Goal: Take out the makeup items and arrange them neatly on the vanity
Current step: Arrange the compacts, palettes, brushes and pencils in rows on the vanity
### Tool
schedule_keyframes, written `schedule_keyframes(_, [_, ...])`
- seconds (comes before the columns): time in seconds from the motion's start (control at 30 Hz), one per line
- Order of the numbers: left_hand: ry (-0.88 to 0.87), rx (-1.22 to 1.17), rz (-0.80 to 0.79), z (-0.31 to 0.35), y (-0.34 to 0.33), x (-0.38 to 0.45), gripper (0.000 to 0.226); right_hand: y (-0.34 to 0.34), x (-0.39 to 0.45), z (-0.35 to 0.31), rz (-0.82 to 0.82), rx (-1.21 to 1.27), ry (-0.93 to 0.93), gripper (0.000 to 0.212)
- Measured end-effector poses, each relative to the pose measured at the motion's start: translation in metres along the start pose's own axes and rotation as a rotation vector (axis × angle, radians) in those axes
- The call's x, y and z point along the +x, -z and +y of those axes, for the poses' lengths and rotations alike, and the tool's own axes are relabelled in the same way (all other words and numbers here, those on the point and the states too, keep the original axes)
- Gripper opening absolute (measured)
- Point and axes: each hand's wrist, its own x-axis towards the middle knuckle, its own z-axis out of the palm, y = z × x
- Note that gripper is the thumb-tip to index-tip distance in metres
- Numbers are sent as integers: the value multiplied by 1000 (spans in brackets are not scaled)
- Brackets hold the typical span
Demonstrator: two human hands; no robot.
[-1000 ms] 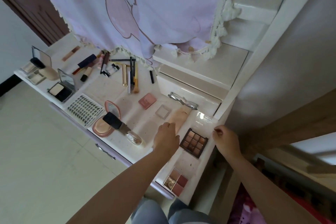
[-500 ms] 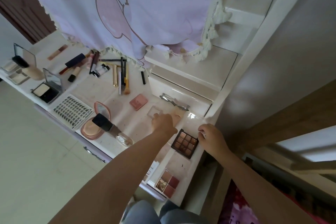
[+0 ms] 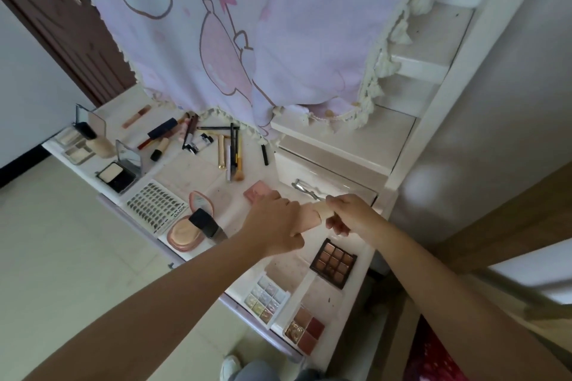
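Your left hand [image 3: 274,226] and right hand [image 3: 346,213] both lifted above table [image 3: 198,176], each grip closed on same beige tube [image 3: 312,213]: left fingers curled round its wider end, right fingers pinching its cap end. Tube tilted, just in front of small drawer [image 3: 325,176]. Below your hands: brown nine-pan palette [image 3: 333,258], pale shimmer palette [image 3: 266,298], four-pan palette [image 3: 305,331]. Pink compact [image 3: 257,190] just beside your left knuckles. Lash tray [image 3: 156,204], round cushion compact [image 3: 185,232], brushes [image 3: 233,151] farther left. Patterned cloth [image 3: 247,25] hangs over mirror area.
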Motion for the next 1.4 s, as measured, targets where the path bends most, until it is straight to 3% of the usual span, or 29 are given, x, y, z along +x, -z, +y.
schedule_keyframes(0.1, [-13,-4,35,-4,17,-4,34,5,-9,-22,17,12,35,28])
schedule_keyframes(0.17, [-5,-57,19,-5,29,-5,48,10,-16,-34,13,30,48,28])
schedule_keyframes(0.27, [-50,12,165,-5,51,-6,74,20,-27,-53,-20,114,99,32])
schedule_keyframes(0.43, [-209,265,313,-7,81,-2,50,36,-46,-82,-47,134,142,35])
schedule_keyframes(0.53, [-176,312,171,0,98,-2,68,37,-53,-92,-37,75,177,35])
schedule_keyframes(0.6, [-109,329,161,3,101,-3,69,36,-55,-97,-29,0,201,33])
schedule_keyframes(0.8, [-33,186,57,-6,125,-9,58,33,-62,-117,-81,-110,344,30])
schedule_keyframes(0.93, [-56,34,99,-21,149,-15,36,31,-67,-138,-29,-342,594,24])
schedule_keyframes(1.0, [-108,-121,147,-28,158,-15,38,36,-67,-143,-47,-366,697,18])
schedule_keyframes(1.1, [-145,-364,202,-32,166,-12,48,50,-66,-146,-78,-284,791,38])
schedule_keyframes(1.23, [-137,-359,261,-33,167,-1,65,56,-62,-145,-123,-81,757,53])
schedule_keyframes(1.4, [-110,-348,269,-30,163,0,73,57,-61,-144,-159,300,620,30])
